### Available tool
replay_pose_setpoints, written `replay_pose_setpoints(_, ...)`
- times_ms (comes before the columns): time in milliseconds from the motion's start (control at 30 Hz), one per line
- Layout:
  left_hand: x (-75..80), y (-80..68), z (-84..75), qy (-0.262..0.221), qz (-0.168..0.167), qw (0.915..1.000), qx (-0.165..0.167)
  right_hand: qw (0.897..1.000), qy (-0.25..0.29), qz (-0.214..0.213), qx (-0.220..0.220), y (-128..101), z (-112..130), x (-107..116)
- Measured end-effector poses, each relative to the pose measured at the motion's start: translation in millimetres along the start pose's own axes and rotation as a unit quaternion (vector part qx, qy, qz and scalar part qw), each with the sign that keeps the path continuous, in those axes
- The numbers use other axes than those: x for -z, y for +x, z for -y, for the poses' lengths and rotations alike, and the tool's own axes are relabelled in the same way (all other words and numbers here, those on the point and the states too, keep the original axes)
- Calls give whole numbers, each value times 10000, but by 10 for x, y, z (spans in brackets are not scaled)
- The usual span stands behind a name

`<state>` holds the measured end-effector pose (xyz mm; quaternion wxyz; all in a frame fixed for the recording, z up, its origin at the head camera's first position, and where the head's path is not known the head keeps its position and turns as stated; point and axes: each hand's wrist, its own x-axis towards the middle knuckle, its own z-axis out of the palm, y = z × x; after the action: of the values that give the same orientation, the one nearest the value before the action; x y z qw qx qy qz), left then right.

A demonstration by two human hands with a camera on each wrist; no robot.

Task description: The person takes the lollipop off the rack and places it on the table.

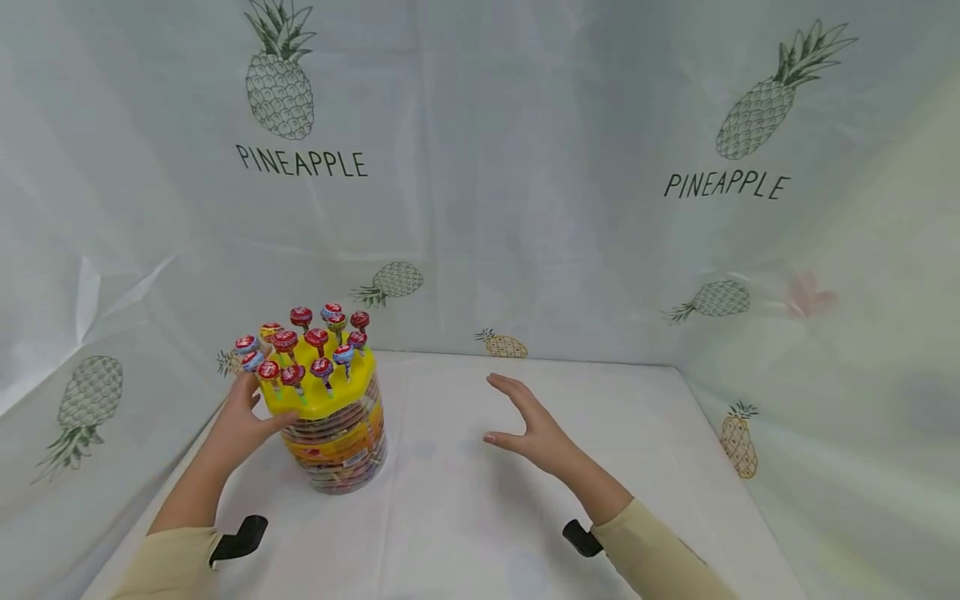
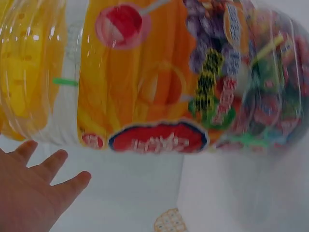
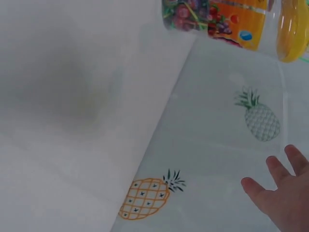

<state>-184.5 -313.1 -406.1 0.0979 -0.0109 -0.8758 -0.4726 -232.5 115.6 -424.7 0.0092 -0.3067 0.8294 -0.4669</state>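
Observation:
A clear ribbed plastic jar (image 1: 352, 454) stands upright at the left of the white table. Wrapped sweets show through its lower wall, and an orange label (image 2: 145, 92) with fruit pictures wraps it. On top is a yellow lid (image 1: 318, 406), with several lollipops (image 1: 285, 341) standing in it by their sticks. My left hand (image 1: 238, 423) is at the lid's left side, thumb overlapping the front rim. In the left wrist view its fingers (image 2: 72, 186) are spread beside the jar. My right hand (image 1: 543, 433) hovers over the middle of the table, thumb and fingers apart, holding nothing.
The white table (image 1: 450, 517) meets a pale curtain (image 1: 510, 217) printed with pineapples at the back and sides. Dark camera mounts sit at the left wrist (image 1: 240, 540) and right wrist (image 1: 582, 538), beside the beige sleeves.

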Motion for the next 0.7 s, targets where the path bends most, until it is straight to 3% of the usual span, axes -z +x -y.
replay_pose_setpoints(200,-137,38,-88,-741,-208,9964,367,9993,314,-98,192,178,130,-178)
replay_pose_setpoints(500,-304,88,-151,-1232,-1002,9806,1149,9951,813,-272,501,480,281,-414)
replay_pose_setpoints(700,-348,94,-162,-1321,-1177,9770,1192,9857,1480,-287,759,726,411,-533)
